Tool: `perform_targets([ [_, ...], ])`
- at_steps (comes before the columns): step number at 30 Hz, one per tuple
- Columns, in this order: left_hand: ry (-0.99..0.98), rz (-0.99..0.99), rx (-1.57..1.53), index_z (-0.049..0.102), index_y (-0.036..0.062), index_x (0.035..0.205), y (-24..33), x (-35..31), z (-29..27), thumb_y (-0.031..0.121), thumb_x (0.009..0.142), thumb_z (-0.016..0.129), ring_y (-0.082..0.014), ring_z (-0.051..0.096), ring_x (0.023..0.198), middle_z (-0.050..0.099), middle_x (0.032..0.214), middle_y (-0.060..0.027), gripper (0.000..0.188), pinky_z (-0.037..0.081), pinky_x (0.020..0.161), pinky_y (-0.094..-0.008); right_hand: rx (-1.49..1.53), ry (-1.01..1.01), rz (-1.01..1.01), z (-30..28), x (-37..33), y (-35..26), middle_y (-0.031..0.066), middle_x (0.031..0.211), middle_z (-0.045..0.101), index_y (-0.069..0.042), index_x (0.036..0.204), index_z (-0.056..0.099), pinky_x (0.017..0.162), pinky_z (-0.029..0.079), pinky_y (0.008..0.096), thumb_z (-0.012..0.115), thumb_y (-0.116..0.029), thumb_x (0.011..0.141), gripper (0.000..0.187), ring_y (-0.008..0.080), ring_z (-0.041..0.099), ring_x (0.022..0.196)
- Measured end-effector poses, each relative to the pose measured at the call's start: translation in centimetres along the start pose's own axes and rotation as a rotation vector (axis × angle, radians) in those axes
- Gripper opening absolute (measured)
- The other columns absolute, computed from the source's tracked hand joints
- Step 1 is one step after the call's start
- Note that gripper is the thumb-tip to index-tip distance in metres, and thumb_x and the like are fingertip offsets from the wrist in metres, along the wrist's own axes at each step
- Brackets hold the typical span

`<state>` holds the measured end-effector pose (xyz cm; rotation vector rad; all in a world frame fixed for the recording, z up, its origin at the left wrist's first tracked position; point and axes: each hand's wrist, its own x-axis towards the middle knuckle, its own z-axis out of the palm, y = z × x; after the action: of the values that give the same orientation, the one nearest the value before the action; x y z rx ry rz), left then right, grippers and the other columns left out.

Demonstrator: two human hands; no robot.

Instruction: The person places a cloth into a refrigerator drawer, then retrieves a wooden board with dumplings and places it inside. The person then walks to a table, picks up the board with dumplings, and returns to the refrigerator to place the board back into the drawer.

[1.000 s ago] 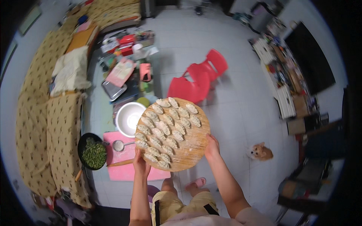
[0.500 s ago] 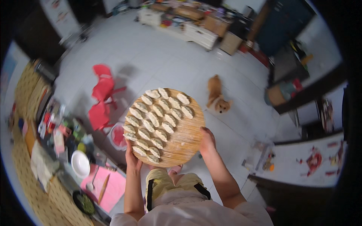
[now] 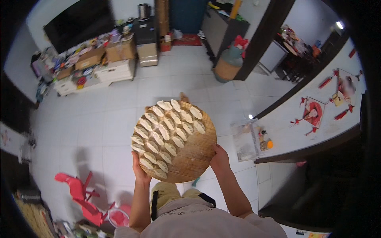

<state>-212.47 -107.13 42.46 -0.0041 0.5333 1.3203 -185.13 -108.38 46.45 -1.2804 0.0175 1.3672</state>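
Observation:
Between my two hands I carry a round wooden board [image 3: 194, 158] in front of my body. Rows of pale dumplings [image 3: 164, 132] cover its left and upper part, and the lower right shows bare wood dusted with flour. My left hand [image 3: 141, 168] grips the board's lower left rim, its fingers partly hidden underneath. On the right rim sits my right hand [image 3: 220, 158], thumb at the edge and the other fingers out of sight below.
Red chairs [image 3: 81, 194] and a red basin [image 3: 119, 216] stand at the lower left. Ahead is a cluttered white cabinet [image 3: 115, 71]. A doorway [image 3: 274, 51] opens at the far right; a clear plastic box [image 3: 245, 141] is near my right. Something tan shows just behind the board.
I have turned to the right with the board still in both hands. The table with the pink mat has left view, the chairs have shifted lower left, and the dog is mostly hidden.

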Motion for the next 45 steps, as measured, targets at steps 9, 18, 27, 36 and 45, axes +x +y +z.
perform_targets([
  [9,-0.022,-0.178,0.237,0.032,0.0103,0.134,-16.2,14.5,19.1,0.049,0.093,0.034,-0.0265,0.042,0.119,0.043,0.131,-0.0083,0.057,0.036,0.099,-0.0421,0.352,0.095,-0.013,-8.9,9.9,-20.5,0.0132,0.110,0.053,0.005,0.113,0.046,0.092,0.039,0.0384,0.046,-0.008,0.089,0.027,0.0242,0.050,0.104],
  [18,-0.065,-0.316,0.231,0.032,0.0096,0.134,-33.6,31.8,28.0,0.048,0.091,0.041,-0.0267,0.041,0.120,0.041,0.133,-0.0084,0.059,0.036,0.100,-0.0422,0.445,0.085,-0.110,-18.2,26.1,-35.4,0.0128,0.114,0.054,0.004,0.115,0.048,0.092,0.040,0.0349,0.041,-0.004,0.090,0.027,0.0224,0.051,0.105],
  [27,-0.120,-0.416,0.237,0.033,0.0096,0.134,-49.8,48.1,36.2,0.047,0.092,0.038,-0.0271,0.042,0.119,0.041,0.132,-0.0090,0.056,0.036,0.099,-0.0429,0.482,0.173,-0.104,-24.4,42.1,-49.3,0.0121,0.121,0.049,0.001,0.120,0.044,0.098,0.036,0.0367,0.038,-0.005,0.092,0.029,0.0240,0.047,0.112],
  [36,-0.147,-0.572,0.344,0.034,0.0126,0.134,-66.8,68.1,44.4,0.047,0.092,0.038,-0.0254,0.041,0.121,0.041,0.133,-0.0068,0.055,0.036,0.099,-0.0427,0.521,0.237,-0.243,-30.7,57.1,-61.8,0.0101,0.114,0.053,0.000,0.117,0.046,0.097,0.037,0.0351,0.042,-0.005,0.091,0.027,0.0221,0.050,0.107],
  [45,-0.155,-0.646,0.373,0.039,0.0114,0.130,-78.0,81.4,49.7,0.048,0.090,0.042,-0.0261,0.045,0.117,0.046,0.129,-0.0069,0.055,0.037,0.098,-0.0422,0.101,0.569,-0.430,-32.3,67.7,-72.3,0.0107,0.112,0.052,0.000,0.119,0.045,0.090,0.038,0.0315,0.054,-0.009,0.086,0.036,0.0205,0.049,0.104],
])
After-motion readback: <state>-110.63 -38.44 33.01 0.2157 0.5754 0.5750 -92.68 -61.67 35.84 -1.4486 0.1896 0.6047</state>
